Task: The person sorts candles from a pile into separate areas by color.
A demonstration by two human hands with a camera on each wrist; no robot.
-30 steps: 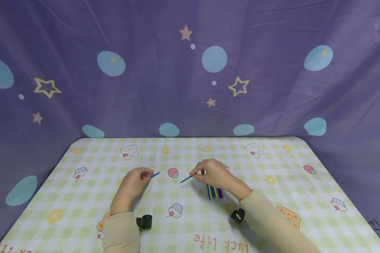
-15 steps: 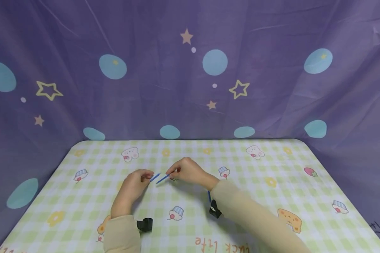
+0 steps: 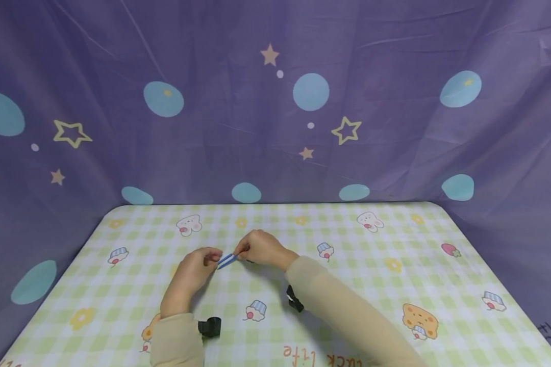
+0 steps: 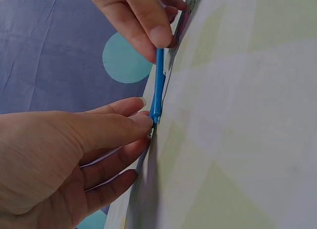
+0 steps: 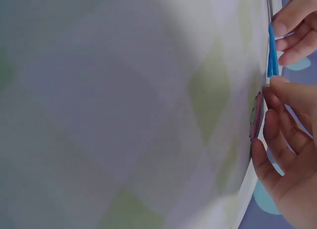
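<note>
Two slim blue sticks lie almost parallel and close together over the middle left of the table. My left hand [image 3: 194, 270] pinches the far blue stick [image 3: 224, 259] between thumb and forefinger, its other fingers loosely bent. From the right, my right hand [image 3: 264, 250] pinches the near blue stick [image 3: 227, 262] by its right end. In the left wrist view the right hand's blue stick [image 4: 159, 83] points down to the left thumb tip and largely covers the other one. The right wrist view shows the sticks overlapping between both hands. Whether they touch is unclear.
A checked tablecloth [image 3: 372, 280] with printed cupcakes and flowers covers the table. A purple curtain [image 3: 202, 142] hangs behind its far edge. Black wrist cameras [image 3: 209, 326] sit by both sleeves. The right sleeve [image 3: 344, 306] lies across the right-hand part of the table.
My right hand has moved left, bringing its blue stick alongside the one in my left hand. The left hand stays put. The several coloured sticks on the table are now hidden by the right arm.
</note>
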